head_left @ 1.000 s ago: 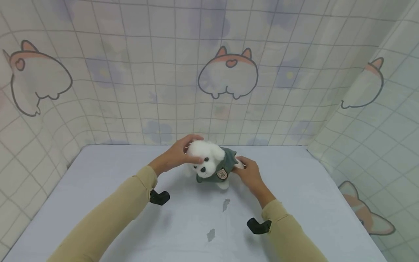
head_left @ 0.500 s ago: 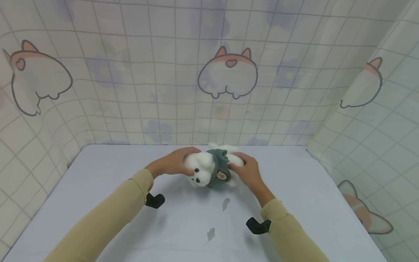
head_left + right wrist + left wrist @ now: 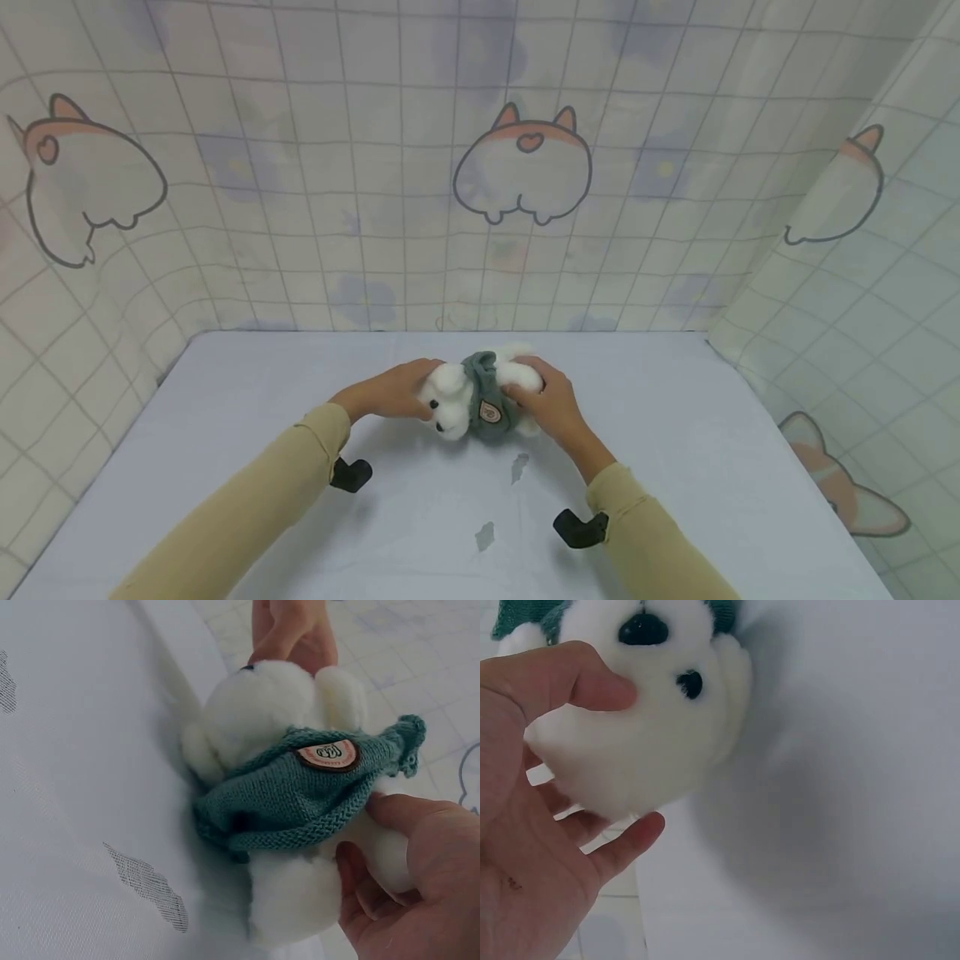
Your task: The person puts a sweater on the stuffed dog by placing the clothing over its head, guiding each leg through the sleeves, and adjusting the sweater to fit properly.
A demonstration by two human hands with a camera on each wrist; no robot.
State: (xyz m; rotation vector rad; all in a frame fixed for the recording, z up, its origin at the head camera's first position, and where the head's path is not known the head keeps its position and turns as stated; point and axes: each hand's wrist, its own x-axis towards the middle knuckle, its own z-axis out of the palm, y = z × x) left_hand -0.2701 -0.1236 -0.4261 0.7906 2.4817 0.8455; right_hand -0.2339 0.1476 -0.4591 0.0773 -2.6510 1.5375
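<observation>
A white plush dog [image 3: 452,414] in a green knitted vest [image 3: 481,387] lies on its side near the table's back edge, its head to the left. A round badge [image 3: 330,755] is stitched on the vest. My left hand [image 3: 392,390] grips the dog's head, the thumb beside the snout in the left wrist view and the other fingers around the back of the head. At the other end, my right hand [image 3: 550,402] holds a white leg [image 3: 386,851] between thumb and fingers, just below the vest hem. Part of the far side is hidden by the hands.
The white-covered table [image 3: 675,450] has two grey patches [image 3: 519,468] in front of the dog. A grid-patterned curtain [image 3: 360,208] printed with corgis encloses the back and sides. Black wrist mounts [image 3: 351,475] stick out below both sleeves.
The plush dog has tipped lower onto its side and shifted left and nearer, its head turning further left. Both hands have moved down with it, keeping their grip.
</observation>
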